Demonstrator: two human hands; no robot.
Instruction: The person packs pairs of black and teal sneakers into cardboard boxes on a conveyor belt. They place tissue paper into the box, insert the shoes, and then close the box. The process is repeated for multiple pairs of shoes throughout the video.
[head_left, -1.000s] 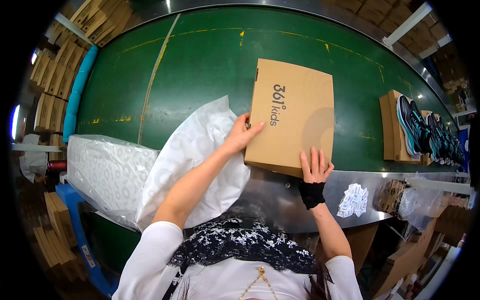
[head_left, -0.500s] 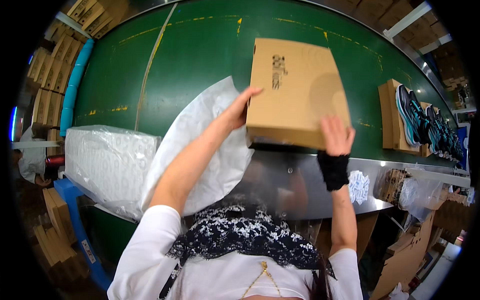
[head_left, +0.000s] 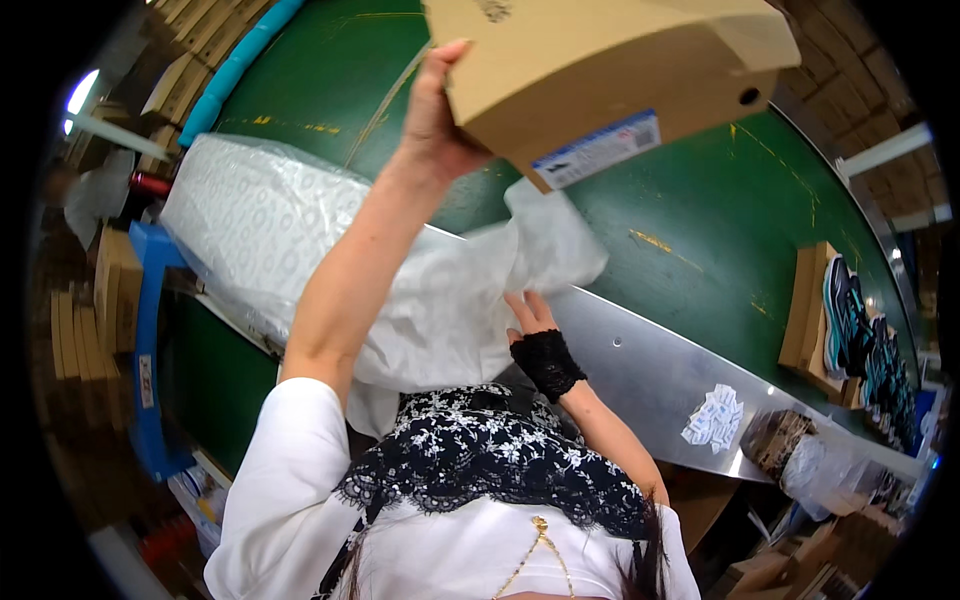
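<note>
Clamping left hand [head_left: 437, 125] on tilted cardboard shoebox [head_left: 600, 80], over green counter [head_left: 700, 205] | placing right hand [head_left: 533, 318] at white tissue paper [head_left: 440, 310], unable to tell finger closure | seemingly arranging paper | next calling for surer right grip

Stretches away as a green-topped table [head_left: 705, 205], scuffed with yellow marks and edged on the near side by a bare metal strip [head_left: 640, 370]. Carries, at left, a stack of patterned white paper [head_left: 255, 210] in clear plastic and, just beside, a loose white sheet [head_left: 440, 325], crumpled, blurred at the far end. Bears small white packets [head_left: 714, 418] heaped on the metal; far right, cardboard boxes [head_left: 800, 315] with dark-and-teal shoes [head_left: 838, 320] in a row.
</note>
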